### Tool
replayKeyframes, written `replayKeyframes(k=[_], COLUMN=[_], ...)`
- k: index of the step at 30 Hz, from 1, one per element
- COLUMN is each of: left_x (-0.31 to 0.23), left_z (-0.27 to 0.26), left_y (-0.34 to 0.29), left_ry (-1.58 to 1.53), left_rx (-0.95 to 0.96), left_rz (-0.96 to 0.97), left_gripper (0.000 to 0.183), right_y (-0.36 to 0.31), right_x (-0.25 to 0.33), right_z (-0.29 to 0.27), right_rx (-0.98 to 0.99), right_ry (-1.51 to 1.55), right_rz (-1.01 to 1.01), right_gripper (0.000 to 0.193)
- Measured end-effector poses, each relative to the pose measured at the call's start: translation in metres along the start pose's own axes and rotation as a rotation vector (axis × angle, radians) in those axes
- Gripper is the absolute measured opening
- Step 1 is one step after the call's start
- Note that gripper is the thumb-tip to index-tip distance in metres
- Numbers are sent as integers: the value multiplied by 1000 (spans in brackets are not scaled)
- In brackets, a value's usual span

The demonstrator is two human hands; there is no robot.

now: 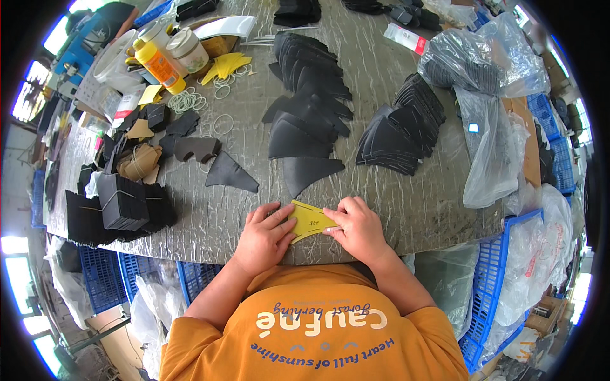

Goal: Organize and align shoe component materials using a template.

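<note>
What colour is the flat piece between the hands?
The flat piece is yellow with dark marks, seen in the head view.

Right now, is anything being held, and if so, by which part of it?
Yes: a flat yellow piece. The left grip is at its wider left end, the right grip at its narrower right end.

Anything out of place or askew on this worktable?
Mildly: one curved black piece lies apart from the fanned black pieces, to their left, and pale bands lie loose near the yellow bottle. No spill stands out.
</note>
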State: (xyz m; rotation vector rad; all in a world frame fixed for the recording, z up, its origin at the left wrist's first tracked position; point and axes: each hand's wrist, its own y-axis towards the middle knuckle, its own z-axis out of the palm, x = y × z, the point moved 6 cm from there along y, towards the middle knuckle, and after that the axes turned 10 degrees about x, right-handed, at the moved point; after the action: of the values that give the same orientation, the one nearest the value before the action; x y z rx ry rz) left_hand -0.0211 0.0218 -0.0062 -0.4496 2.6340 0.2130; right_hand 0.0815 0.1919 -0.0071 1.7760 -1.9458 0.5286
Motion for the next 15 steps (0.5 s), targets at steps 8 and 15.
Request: replayKeyframes(k=[8,15], left_x=[-2,-1], left_z=[-5,-6], left_y=[2,2], left_ry=[71,80], left_rx=[36,35], left_rz=[-37,-46], left_gripper=[32,31], right_y=[4,3], right_x=[16,18], right_z=[-43,-15], right_rx=[-320,-27], right_ry=[-12,609], right_rz=[-171,-74], right_gripper=[17,11])
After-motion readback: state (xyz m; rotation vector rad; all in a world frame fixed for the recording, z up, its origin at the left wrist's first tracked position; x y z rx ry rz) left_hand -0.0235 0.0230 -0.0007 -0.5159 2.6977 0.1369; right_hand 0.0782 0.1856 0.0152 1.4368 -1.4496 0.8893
